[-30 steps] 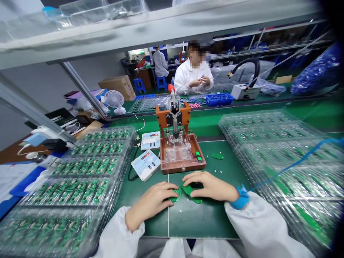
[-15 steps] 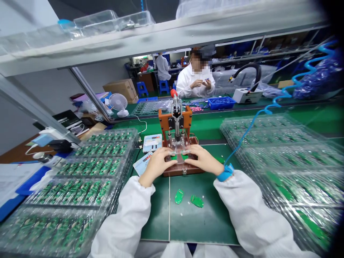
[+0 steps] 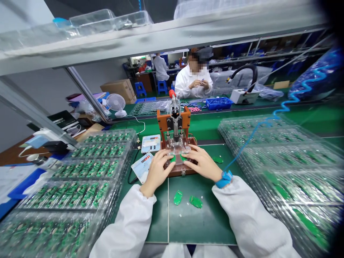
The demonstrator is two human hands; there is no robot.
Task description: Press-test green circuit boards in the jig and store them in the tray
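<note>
A clamp test fixture [image 3: 176,134] with an orange frame, a red-tipped lever and a brown base stands in front of me. Two green circuit boards lie at its clear plate, one at each hand. My left hand [image 3: 158,170] has its thumb and fingertips around the left circuit board [image 3: 173,158]. From the other side, my right hand [image 3: 202,163] holds the right circuit board [image 3: 184,158] the same way, partly covering it. A blue wrist strap [image 3: 224,179] is on my right wrist. Nearer to me, two loose green boards [image 3: 177,197] [image 3: 196,201] lie on the mat.
Stacked clear trays of boards [image 3: 86,168] stand on the left, more trays [image 3: 279,154] on the right. Two small display meters [image 3: 142,166] [image 3: 151,143] sit left of the fixture. A coiled blue cord [image 3: 247,139] runs to the strap. A co-worker [image 3: 194,80] sits opposite.
The whole view has shifted slightly. My hands stay at the fixture, with the right fingers a little more spread and lifted. The boards on the mat lie as before.
</note>
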